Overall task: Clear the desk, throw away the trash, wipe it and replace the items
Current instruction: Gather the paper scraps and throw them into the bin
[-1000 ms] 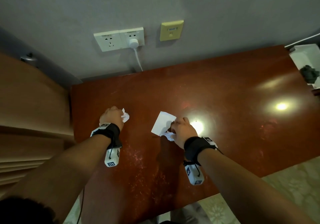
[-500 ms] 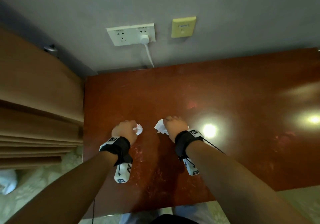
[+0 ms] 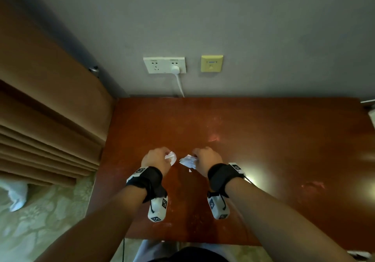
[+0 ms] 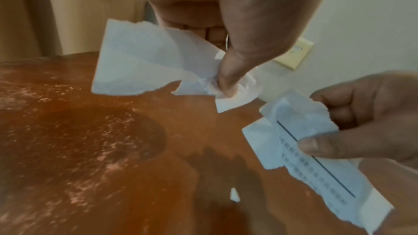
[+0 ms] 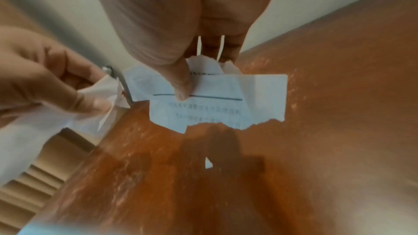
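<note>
A person stands over a reddish-brown polished wooden desk (image 3: 274,140) set against a grey wall, both hands raised just above its near-left part and a little apart from each other. The left hand (image 3: 155,159) pinches a torn piece of plain white paper (image 4: 140,67) between thumb and curled fingers. The crumpled end is bunched under the thumb tip, and the flat, ragged-edged end fans out toward the desk's left side. The right hand (image 3: 208,159) likewise clamps thumb against fingers on a torn white slip printed with a black rule and rows of small text (image 5: 217,103); the print is too blurred to read. The two pieces hang clear of the wood and do not touch. Below the gap between them, a small white paper scrap (image 4: 234,195) appears to lie on the desk, in the hands' shadow. The surface shows pale streaks and smears, with bright spots of reflected light at right. On the wall behind, a white double wall socket (image 3: 158,65) carries a white plug (image 3: 175,70) whose cord drops behind the desk's rear edge. A yellow wall plate (image 3: 212,63) sits just to its right. Tan pleated fabric (image 3: 40,123) hangs beside the desk's left edge, and a white cloth (image 3: 17,193) lies on the patterned floor (image 3: 50,221) below it.
</note>
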A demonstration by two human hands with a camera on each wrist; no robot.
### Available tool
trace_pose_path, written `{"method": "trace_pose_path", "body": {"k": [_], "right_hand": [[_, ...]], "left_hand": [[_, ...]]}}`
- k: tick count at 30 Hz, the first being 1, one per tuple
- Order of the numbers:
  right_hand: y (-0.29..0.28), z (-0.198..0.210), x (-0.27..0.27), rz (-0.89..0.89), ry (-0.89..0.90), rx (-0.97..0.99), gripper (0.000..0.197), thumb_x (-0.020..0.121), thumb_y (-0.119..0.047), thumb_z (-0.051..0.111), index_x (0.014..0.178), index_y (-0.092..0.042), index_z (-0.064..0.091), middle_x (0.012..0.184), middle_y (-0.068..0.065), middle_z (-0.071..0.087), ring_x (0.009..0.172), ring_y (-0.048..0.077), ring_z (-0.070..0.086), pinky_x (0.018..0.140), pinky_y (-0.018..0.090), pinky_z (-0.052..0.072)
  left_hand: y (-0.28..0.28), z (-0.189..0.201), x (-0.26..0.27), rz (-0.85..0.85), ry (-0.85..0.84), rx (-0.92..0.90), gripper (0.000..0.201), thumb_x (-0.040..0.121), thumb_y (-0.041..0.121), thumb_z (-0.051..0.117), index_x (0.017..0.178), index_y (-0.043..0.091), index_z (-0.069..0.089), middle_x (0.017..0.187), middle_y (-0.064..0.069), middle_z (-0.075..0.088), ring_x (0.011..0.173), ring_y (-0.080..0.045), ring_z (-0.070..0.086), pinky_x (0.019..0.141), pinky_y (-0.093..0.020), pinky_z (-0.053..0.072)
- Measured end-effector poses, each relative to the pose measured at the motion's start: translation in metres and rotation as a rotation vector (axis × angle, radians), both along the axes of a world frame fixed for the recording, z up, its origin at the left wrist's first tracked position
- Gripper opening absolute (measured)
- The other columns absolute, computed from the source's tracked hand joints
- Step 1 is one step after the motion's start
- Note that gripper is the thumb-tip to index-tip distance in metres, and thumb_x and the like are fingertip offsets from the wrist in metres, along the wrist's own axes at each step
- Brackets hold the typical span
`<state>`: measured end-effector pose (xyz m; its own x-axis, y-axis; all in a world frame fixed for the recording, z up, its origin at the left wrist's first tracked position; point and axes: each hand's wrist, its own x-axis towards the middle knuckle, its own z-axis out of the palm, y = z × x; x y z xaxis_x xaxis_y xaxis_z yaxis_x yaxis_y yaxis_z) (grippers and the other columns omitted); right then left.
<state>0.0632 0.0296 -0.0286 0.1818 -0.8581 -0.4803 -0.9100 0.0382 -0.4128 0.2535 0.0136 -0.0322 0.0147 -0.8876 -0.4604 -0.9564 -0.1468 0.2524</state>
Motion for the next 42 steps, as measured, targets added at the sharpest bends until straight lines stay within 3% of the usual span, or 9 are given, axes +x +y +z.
{"method": "trace_pose_path", "body": {"k": [4,6,9,11,20,27,32,40,42], "right_hand": [[0.014,0.037,-0.027,-0.139,-0.055,-0.011,0.014,0.094,-0.015,0.052,0.104,-0.016,0.063,0.101,0.007,0.065,0.089,0.023,0.062,0.084,0.038,0.055],[0.024,0.057,-0.043,-0.226,-0.059,-0.027,0.009,0.094,-0.018,0.053,0.087,-0.016,0.058,0.09,0.007,0.063,0.08,0.024,0.061,0.074,0.038,0.056],[0.048,0.082,-0.067,-0.354,-0.046,-0.102,0.028,0.093,-0.011,0.053,0.07,-0.022,0.043,0.074,0.0,0.053,0.066,0.017,0.05,0.058,0.028,0.043],[0.07,0.098,-0.079,-0.417,-0.02,-0.129,0.03,0.093,-0.011,0.054,0.069,-0.024,0.042,0.074,-0.001,0.052,0.068,0.018,0.05,0.055,0.025,0.037],[0.177,0.122,-0.11,-0.632,0.046,-0.142,0.023,0.089,-0.017,0.056,0.069,-0.022,0.046,0.074,0.004,0.056,0.068,0.025,0.052,0.062,0.035,0.044],[0.171,0.066,-0.084,-0.485,0.049,-0.008,0.032,0.095,-0.017,0.05,0.066,-0.018,0.039,0.066,0.001,0.044,0.058,0.018,0.041,0.05,0.026,0.031],[0.128,0.02,-0.057,-0.217,0.027,0.068,0.017,0.098,-0.018,0.045,0.101,-0.015,0.062,0.098,0.008,0.064,0.09,0.027,0.062,0.078,0.035,0.053],[0.054,-0.037,-0.031,0.167,0.025,0.044,0.024,0.096,-0.014,0.051,0.076,-0.024,0.058,0.08,0.002,0.059,0.078,0.024,0.059,0.066,0.033,0.046],[0.038,-0.047,-0.021,0.278,0.068,0.03,0.015,0.096,-0.014,0.052,0.09,-0.02,0.064,0.091,0.005,0.064,0.087,0.026,0.062,0.075,0.037,0.052]], "left_hand": [[0.01,0.034,-0.017,-0.038,0.023,-0.071,0.026,0.092,0.023,0.058,0.116,0.032,0.061,0.112,0.003,0.069,0.09,-0.016,0.064,0.073,-0.026,0.049],[0.014,0.053,-0.029,-0.082,0.063,-0.085,0.024,0.091,0.023,0.057,0.113,0.033,0.062,0.109,0.003,0.069,0.088,-0.016,0.063,0.073,-0.027,0.05],[0.023,0.078,-0.051,-0.173,0.135,-0.114,0.022,0.09,0.022,0.056,0.107,0.033,0.064,0.106,0.003,0.07,0.088,-0.017,0.065,0.076,-0.029,0.054],[0.032,0.091,-0.067,-0.239,0.177,-0.132,0.02,0.09,0.025,0.056,0.107,0.033,0.065,0.107,0.003,0.069,0.089,-0.018,0.066,0.077,-0.03,0.056],[0.079,0.109,-0.089,-0.421,0.187,-0.103,0.013,0.088,0.031,0.055,0.097,0.031,0.064,0.1,0.001,0.067,0.084,-0.021,0.064,0.071,-0.028,0.052],[0.094,0.083,-0.056,-0.325,0.071,-0.008,0.024,0.089,0.024,0.055,0.108,0.026,0.068,0.103,-0.001,0.07,0.084,-0.019,0.066,0.079,-0.034,0.058],[0.096,0.058,-0.039,-0.143,0.003,0.073,0.028,0.088,0.019,0.053,0.109,0.026,0.07,0.1,-0.001,0.071,0.081,-0.018,0.066,0.076,-0.033,0.059],[0.104,0.017,-0.041,0.136,-0.018,0.143,0.036,0.09,0.019,0.056,0.124,0.028,0.064,0.12,0.0,0.068,0.096,-0.019,0.066,0.081,-0.03,0.056],[0.106,0.007,-0.042,0.201,-0.001,0.164,0.038,0.09,0.019,0.058,0.125,0.03,0.063,0.123,0.0,0.067,0.103,-0.021,0.067,0.086,-0.032,0.056]]}}
